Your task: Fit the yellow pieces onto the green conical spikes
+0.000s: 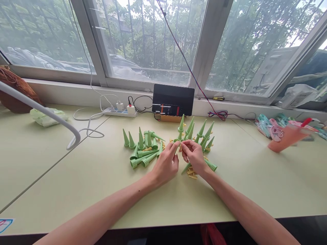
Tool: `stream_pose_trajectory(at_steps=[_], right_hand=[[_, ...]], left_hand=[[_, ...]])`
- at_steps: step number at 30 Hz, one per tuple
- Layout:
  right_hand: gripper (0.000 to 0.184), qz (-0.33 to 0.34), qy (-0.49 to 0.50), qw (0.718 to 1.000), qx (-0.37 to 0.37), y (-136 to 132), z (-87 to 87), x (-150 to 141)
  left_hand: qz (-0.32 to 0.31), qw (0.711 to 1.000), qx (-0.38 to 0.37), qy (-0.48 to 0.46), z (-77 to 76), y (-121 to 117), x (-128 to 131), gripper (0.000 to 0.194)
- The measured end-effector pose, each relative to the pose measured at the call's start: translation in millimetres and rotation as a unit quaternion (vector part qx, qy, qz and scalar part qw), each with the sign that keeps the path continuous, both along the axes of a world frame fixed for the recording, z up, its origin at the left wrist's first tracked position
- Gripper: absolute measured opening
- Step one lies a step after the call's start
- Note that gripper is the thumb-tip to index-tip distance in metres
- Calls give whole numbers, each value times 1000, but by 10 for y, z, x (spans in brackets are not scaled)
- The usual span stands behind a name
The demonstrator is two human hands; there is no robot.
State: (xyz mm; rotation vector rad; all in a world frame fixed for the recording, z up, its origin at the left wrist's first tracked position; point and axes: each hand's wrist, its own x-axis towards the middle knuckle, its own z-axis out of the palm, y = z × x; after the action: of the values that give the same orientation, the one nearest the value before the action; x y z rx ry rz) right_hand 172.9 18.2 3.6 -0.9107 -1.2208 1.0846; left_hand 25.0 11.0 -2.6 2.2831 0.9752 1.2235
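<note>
My left hand (165, 160) is closed around a green plastic watering spike (176, 140), its round rim showing above the fingers. Close beside it, my right hand (194, 156) pinches a small yellow plastic piece (181, 148) against the spike; the fingertips cover most of it. To the left lies a heap of loose green spikes (149, 158), some standing on their wide ends. Several upright spikes (201, 131) with yellow pieces at their sides stand beyond my right hand. Under that hand are loose yellow pieces (191, 173) and another green spike (211, 165) lying down.
A tablet (173, 98) leans at the back with a lit phone (169, 110) before it. A power strip (121, 113) with cables stands behind left. A white curved bar (46, 112) crosses the left side. On the right are a pink cup (288, 137) and wrapped packets (264, 125).
</note>
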Motion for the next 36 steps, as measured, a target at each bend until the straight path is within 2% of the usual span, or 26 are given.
stream_pose_trajectory(at_steps=[8, 18, 22, 27, 36], right_hand=[[34, 5, 19, 1000, -19, -17, 42, -3], [36, 15, 50, 998, -42, -7, 51, -12], [39, 41, 82, 993, -68, 6, 46, -5], [41, 76, 101, 987, -95, 15, 52, 2], [38, 106, 143, 977, -117, 33, 7, 14]], left_hand=[[-1, 1000, -10, -16, -1, -13, 1, 46], [-19, 997, -26, -65, 73, -43, 7, 61], [-23, 997, -7, -79, 87, -23, -4, 54], [-8, 996, -20, -89, 99, 3, -25, 35], [12, 996, -10, -84, 94, 41, -10, 28]])
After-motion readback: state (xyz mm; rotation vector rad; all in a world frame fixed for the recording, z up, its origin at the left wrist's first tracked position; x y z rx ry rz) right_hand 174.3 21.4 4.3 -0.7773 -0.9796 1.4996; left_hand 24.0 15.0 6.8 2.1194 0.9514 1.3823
